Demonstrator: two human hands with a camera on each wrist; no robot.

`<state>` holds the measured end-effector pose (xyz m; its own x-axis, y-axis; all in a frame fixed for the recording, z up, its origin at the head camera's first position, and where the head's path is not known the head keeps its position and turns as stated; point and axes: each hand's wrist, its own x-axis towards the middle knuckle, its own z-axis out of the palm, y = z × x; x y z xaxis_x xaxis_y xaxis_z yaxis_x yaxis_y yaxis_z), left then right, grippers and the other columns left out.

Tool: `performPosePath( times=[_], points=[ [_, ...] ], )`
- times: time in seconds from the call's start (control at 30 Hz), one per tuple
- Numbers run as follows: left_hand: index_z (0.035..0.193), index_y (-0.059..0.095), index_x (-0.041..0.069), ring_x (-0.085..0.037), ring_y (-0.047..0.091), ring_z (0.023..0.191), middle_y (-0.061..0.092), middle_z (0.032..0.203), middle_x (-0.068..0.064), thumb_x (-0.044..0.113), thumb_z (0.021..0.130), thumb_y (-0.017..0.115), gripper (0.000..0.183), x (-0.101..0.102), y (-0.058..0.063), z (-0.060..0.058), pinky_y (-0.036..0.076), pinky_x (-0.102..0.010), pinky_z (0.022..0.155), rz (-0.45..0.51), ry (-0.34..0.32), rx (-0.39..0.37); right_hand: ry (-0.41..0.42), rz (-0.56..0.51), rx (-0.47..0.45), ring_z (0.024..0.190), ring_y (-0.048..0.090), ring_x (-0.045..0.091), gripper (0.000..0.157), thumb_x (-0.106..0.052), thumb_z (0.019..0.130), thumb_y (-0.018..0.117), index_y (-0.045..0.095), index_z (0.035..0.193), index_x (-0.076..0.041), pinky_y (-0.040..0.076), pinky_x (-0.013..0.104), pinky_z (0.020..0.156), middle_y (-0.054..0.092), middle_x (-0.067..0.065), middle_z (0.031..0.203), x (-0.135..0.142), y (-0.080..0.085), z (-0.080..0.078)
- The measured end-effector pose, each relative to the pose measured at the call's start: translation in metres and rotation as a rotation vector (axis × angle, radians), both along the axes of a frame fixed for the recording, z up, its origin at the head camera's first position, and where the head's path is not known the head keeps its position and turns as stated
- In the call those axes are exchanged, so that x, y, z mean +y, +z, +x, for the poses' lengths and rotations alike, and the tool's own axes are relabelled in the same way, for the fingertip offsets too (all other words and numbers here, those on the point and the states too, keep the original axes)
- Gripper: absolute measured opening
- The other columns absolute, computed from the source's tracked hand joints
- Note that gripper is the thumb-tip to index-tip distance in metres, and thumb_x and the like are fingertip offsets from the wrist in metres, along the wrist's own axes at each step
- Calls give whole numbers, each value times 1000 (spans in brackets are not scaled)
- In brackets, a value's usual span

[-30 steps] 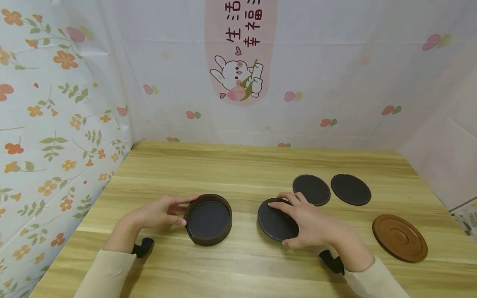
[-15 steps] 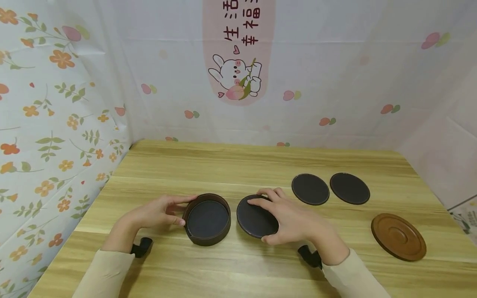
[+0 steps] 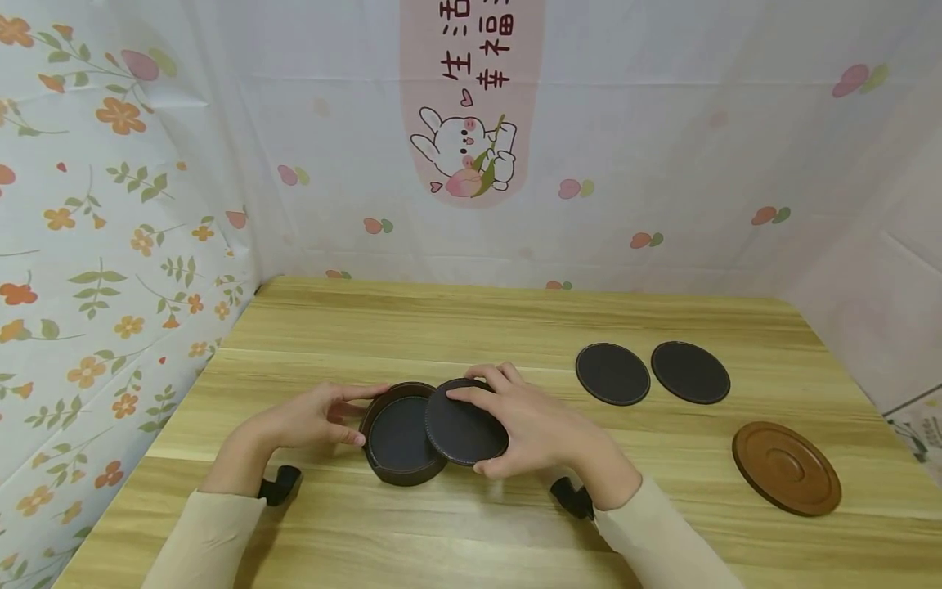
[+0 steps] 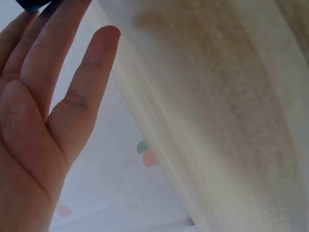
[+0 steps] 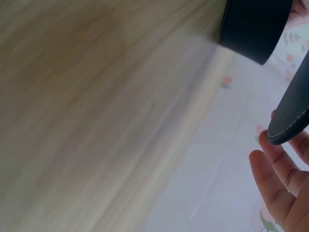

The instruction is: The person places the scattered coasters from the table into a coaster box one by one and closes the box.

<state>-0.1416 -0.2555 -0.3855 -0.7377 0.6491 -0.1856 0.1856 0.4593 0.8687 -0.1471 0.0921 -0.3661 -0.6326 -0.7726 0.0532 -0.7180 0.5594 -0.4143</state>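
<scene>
A round dark coaster holder (image 3: 406,474) with a raised wall stands on the table. My left hand (image 3: 312,419) touches its left side with index finger and thumb; in the left wrist view the left hand (image 4: 43,111) has its fingers extended. My right hand (image 3: 533,421) grips a round black coaster (image 3: 465,425) with a stitched edge, thumb at the near side and fingers at the far side. In the head view this coaster overlaps the holder's right part. The right wrist view shows the coaster (image 5: 293,108) apart from the holder (image 5: 256,29).
Two more black coasters (image 3: 612,374) (image 3: 690,372) lie flat at the back right. A brown wooden disc (image 3: 786,469) with ringed grooves lies at the right. Behind the table (image 3: 441,327) hangs a patterned white cloth (image 3: 648,164).
My right hand has carried the coaster leftward, from beside the holder to over its right edge. The left hand and the holder have stayed in place.
</scene>
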Motion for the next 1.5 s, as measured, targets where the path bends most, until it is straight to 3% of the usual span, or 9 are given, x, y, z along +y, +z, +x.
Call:
performPosePath(
  times=[0.2, 0.73, 0.97, 1.3, 1.5],
  points=[
    [153, 38, 5, -45, 53, 130, 40, 154, -25, 19, 89, 74, 75, 0, 3, -1, 48, -51, 102, -34, -22, 52, 45, -4, -10, 127, 39, 19, 86, -46, 71, 78, 44, 149, -32, 50, 36, 92, 35, 4, 155, -16, -2, -2],
    [154, 36, 6, -47, 51, 132, 38, 155, -24, 21, 91, 72, 75, -2, 4, -1, 47, -54, 103, -29, -47, 32, 114, 64, -17, 133, 34, 18, 84, -50, 75, 79, 44, 149, -32, 49, 35, 98, 31, 2, 156, -56, -4, -6],
    [155, 35, 7, -47, 50, 133, 37, 156, -24, 21, 91, 72, 75, -2, 6, -1, 51, -46, 101, -13, -39, -10, 142, 74, -24, 130, 34, 18, 84, -50, 76, 80, 43, 150, -33, 48, 34, 100, 31, 2, 156, -65, -5, -8],
    [155, 36, 12, -44, 50, 133, 40, 156, -21, 20, 91, 73, 75, -3, 6, -3, 52, -22, 95, -8, -41, -32, 168, 83, -32, 129, 34, 18, 82, -48, 77, 79, 44, 149, -32, 48, 32, 100, 31, 3, 156, -71, -4, -11],
    [155, 36, 11, -46, 50, 133, 41, 154, -23, 16, 92, 71, 73, -3, 6, -4, 53, -26, 95, -3, -58, -38, 177, 81, -39, 127, 35, 18, 81, -47, 77, 79, 44, 149, -32, 48, 31, 99, 31, 2, 157, -74, -6, -13]
  ],
)
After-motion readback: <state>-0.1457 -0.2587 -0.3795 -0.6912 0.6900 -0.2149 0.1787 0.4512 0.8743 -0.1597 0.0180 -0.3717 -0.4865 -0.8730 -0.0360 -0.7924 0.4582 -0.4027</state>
